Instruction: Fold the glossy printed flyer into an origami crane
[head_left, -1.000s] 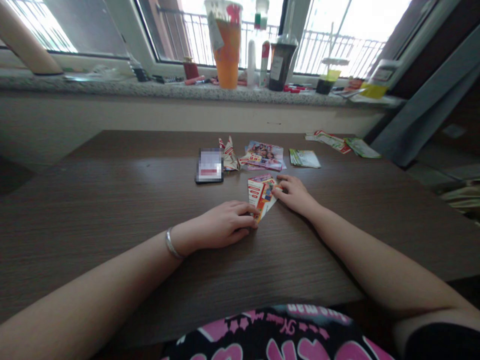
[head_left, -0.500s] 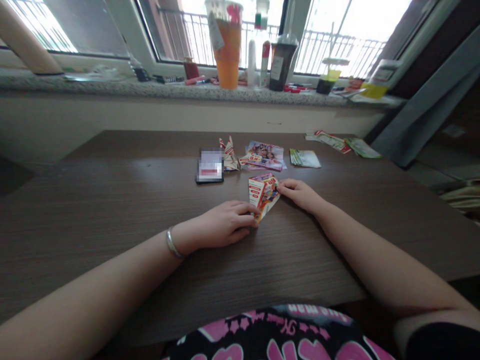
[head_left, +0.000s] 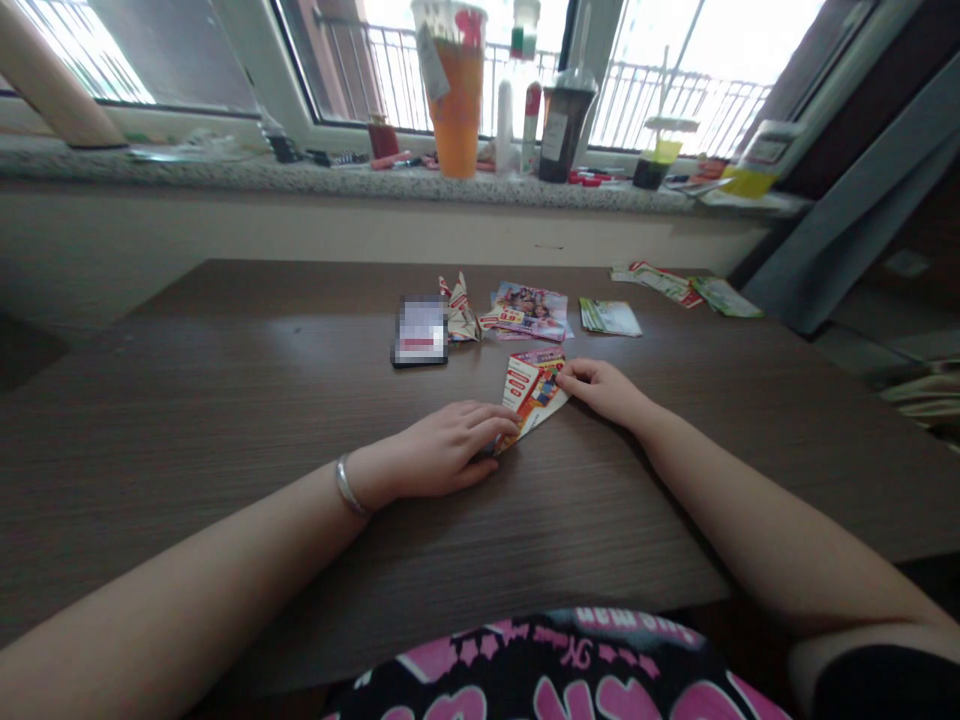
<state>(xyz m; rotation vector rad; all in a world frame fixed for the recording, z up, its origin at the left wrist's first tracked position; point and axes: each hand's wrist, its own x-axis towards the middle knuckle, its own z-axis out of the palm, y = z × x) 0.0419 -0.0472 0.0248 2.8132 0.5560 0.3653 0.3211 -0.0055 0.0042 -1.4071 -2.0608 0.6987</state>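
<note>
A folded flyer (head_left: 535,394), printed in red, yellow and white, lies on the table in a kite-like shape with its narrow end toward me. My left hand (head_left: 448,448) rests palm down beside it, fingers stretched out and their tips lying on its lower left part. At the flyer's right edge my right hand (head_left: 606,390) is closed, thumb and index finger pinching the paper. Just behind stand a folded paper figure (head_left: 462,318) and a stack of colourful flyers (head_left: 531,310).
A phone-like device (head_left: 420,332) with a blurred screen lies left of the paper figure. Green-white leaflets (head_left: 610,317) and more papers (head_left: 726,296) are toward the right back. Cups, including an orange drink (head_left: 454,110), line the granite windowsill (head_left: 330,180).
The folded flyer has shifted slightly right and turned a little clockwise at its far end. My right hand has moved slightly right with it, while the left stays almost in place.
</note>
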